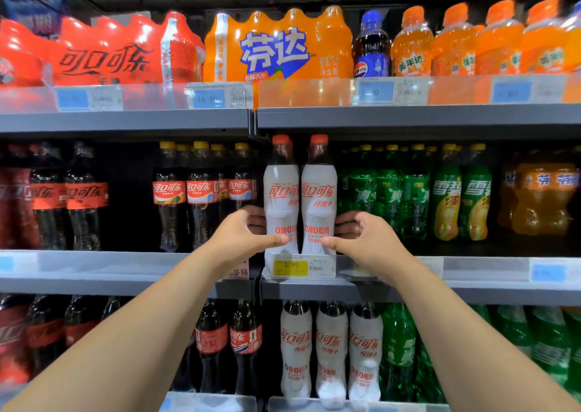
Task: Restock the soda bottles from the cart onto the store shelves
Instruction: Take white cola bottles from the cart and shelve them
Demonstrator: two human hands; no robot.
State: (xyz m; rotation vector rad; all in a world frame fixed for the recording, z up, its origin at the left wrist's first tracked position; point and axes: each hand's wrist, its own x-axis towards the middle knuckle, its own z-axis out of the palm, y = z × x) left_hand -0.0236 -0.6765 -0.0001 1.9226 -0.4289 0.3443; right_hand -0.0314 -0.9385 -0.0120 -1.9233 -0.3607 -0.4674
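Two white-sleeved cola bottles with red caps stand side by side at the front of the middle shelf [393, 289]. My left hand [243, 232] grips the left white bottle [280, 191], thumb across its front and fingers behind. My right hand [366, 235] grips the right white bottle [319, 191] in the same way. Both bottles are upright, just behind a yellow price tag [290, 268]. The cart is out of view.
Dark cola bottles [201, 194] stand left of the pair and green soda bottles [390, 197] right of it. The upper shelf carries red and orange multipacks [276, 46] and orange bottles. On the lower shelf stand three more white bottles [330, 348].
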